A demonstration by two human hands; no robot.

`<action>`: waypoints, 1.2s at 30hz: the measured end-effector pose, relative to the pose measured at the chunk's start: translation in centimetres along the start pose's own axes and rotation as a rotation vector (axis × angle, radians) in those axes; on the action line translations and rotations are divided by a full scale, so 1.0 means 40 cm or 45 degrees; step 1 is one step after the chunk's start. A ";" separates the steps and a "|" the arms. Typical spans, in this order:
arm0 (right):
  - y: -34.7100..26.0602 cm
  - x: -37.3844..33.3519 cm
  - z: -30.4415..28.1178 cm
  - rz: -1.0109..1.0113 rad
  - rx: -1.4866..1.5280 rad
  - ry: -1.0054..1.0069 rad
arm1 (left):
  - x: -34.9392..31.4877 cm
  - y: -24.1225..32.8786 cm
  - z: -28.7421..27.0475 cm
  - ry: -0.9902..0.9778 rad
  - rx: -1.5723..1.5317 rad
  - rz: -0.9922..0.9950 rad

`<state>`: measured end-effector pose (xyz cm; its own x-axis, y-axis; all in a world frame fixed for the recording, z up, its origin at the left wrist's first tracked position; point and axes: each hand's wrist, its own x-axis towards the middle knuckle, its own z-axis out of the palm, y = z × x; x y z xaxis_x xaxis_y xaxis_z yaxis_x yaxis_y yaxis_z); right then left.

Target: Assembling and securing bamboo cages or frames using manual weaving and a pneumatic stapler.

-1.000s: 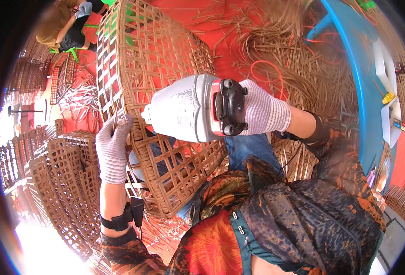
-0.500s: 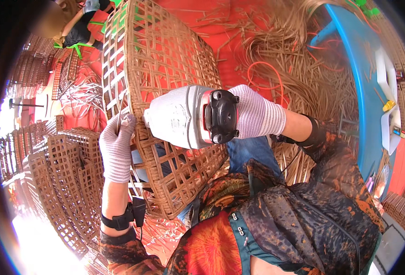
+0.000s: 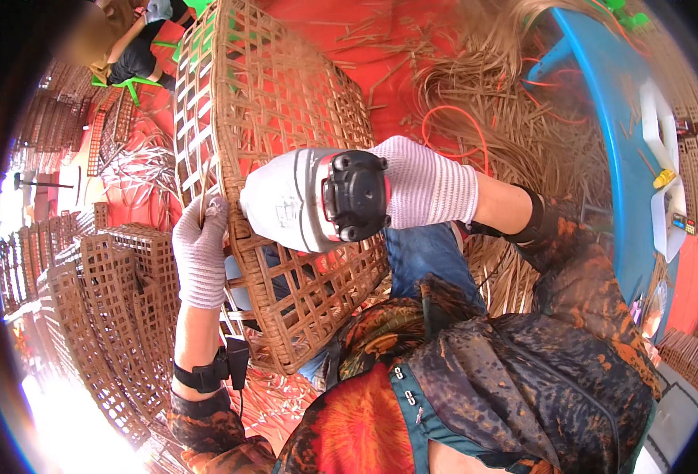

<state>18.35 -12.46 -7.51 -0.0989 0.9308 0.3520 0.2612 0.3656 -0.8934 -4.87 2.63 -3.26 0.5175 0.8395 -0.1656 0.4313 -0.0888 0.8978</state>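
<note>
A large brown woven basket (image 3: 294, 95) with an open lattice stands tilted against my legs. My right hand (image 3: 424, 186), in a whitish knitted glove, is wrapped round the handle of a power tool (image 3: 286, 197). The tool has a silver body and a black bolted end cap; its exact kind is unclear. Its front end is at the basket's edge, and the contact point is hidden. My left hand (image 3: 201, 249), gloved alike, pinches a thin brown strip (image 3: 204, 186) against the basket's rim, just left of the tool's front end.
Loose strips (image 3: 491, 118) lie heaped on the red floor (image 3: 365, 31), with an orange hose (image 3: 453, 108) among them. Woven panels (image 3: 112, 324) are stacked at the left. A blue table (image 3: 614, 134) with white trays stands right. Another person (image 3: 132, 51) sits far left.
The power tool and my right hand have shifted slightly left, nearer the basket's edge. The left hand keeps its hold on the strip at nearly the same place.
</note>
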 end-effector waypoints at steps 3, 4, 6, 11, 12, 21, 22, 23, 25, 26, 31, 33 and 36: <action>-0.004 -0.013 -0.010 -0.020 -0.025 0.064 | 0.004 -0.007 -0.004 -0.041 -0.031 -0.043; -0.015 -0.022 -0.020 0.032 -0.134 0.063 | 0.005 -0.005 0.000 -0.017 -0.029 -0.084; -0.059 -0.050 -0.047 0.098 -0.176 0.175 | 0.016 -0.005 -0.008 -0.067 -0.018 -0.071; -0.204 -0.204 -0.158 1.013 -0.005 0.640 | 0.019 -0.019 -0.010 0.012 -0.110 -0.147; -0.218 -0.270 -0.190 1.034 0.004 0.760 | 0.021 -0.017 -0.003 0.025 -0.121 -0.151; -0.196 -0.766 -0.400 1.755 -1.673 1.158 | 0.054 -0.064 -0.046 -0.057 0.016 0.079; -0.192 -0.803 -0.415 1.981 -1.665 1.124 | 0.060 -0.071 -0.049 -0.054 0.004 0.075; -0.183 -0.844 -0.427 2.209 -1.646 1.083 | 0.063 -0.067 -0.041 -0.059 0.002 0.081; -0.158 -0.943 -0.446 2.325 -1.644 1.055 | 0.055 -0.047 -0.030 -0.068 0.014 0.071; -0.154 -0.988 -0.446 2.459 -1.645 1.018 | 0.046 -0.018 -0.005 -0.041 0.108 0.045; -0.154 -1.044 -0.466 2.514 -1.620 1.080 | 0.041 -0.004 -0.003 -0.054 0.182 0.121; -0.173 -1.015 -0.470 2.493 -1.604 1.108 | 0.025 0.024 0.003 -0.059 0.271 0.105; -0.200 -0.937 -0.466 2.099 -2.136 1.292 | 0.018 0.031 0.018 -0.038 0.282 0.179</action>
<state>37.88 -50.34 -8.35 0.9242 -0.0943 0.3701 -0.1661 -0.9718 0.1672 -3.41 2.73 -2.55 0.6038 0.7948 -0.0604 0.5034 -0.3215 0.8020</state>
